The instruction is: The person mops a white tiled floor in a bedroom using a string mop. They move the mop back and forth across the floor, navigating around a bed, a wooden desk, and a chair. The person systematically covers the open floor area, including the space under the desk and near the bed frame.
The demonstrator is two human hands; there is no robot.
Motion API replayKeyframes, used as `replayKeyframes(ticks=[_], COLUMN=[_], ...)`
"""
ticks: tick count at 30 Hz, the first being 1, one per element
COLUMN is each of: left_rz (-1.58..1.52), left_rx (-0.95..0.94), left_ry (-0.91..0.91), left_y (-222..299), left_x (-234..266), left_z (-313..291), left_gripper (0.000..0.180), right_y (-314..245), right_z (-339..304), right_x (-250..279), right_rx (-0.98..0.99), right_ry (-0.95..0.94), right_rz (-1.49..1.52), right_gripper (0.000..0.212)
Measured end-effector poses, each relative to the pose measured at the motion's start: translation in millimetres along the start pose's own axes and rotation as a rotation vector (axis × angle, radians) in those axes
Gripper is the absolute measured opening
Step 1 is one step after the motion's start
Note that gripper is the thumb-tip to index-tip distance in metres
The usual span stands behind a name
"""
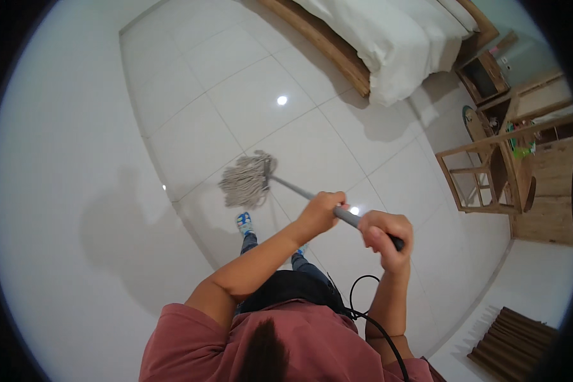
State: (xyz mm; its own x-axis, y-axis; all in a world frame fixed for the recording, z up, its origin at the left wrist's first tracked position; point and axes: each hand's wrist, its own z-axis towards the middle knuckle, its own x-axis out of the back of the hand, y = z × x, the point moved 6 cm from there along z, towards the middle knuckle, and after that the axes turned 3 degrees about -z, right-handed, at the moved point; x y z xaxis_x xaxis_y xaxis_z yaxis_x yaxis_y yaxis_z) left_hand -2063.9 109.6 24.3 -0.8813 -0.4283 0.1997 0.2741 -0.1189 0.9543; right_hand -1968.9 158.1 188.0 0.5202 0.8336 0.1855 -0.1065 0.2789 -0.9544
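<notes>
Both hands grip the grey handle of a string mop (244, 181), whose beige strands lie spread on the white tiled floor (223, 114) just ahead of my feet. My left hand (320, 212) is wrapped round the middle of the handle. Farther right, my right hand (386, 237) closes round the upper end, where the dark tip sticks out below the fingers. The handle slants from the mop head at left down to the right, toward my body.
A white wall (63, 191) runs along the left. At the top right stands a wooden bed frame (337, 48) with a white sheet (395, 57) hanging over it. Wooden furniture (484, 178) stands at the right, and a brown curtain (512, 344) hangs lower right. A black cable (382, 331) loops beside my waist.
</notes>
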Motion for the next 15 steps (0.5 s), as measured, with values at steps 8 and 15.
replayKeyframes(ticks=[8, 15], left_rz=[0.008, -0.035], left_rx=[-0.142, -0.098], left_ry=[-0.127, -0.26], left_y=[8.8, 21.9], left_x=[-172.0, -179.1], left_z=[45.6, 25.1], left_gripper=[0.011, 0.009], right_y=[5.6, 3.7], right_z=[-89.1, -113.4], right_x=[99.0, 85.3], right_rx=[-0.046, 0.009], right_ry=[0.33, 0.339], right_rz=[-0.178, -0.165], right_gripper=[0.021, 0.023])
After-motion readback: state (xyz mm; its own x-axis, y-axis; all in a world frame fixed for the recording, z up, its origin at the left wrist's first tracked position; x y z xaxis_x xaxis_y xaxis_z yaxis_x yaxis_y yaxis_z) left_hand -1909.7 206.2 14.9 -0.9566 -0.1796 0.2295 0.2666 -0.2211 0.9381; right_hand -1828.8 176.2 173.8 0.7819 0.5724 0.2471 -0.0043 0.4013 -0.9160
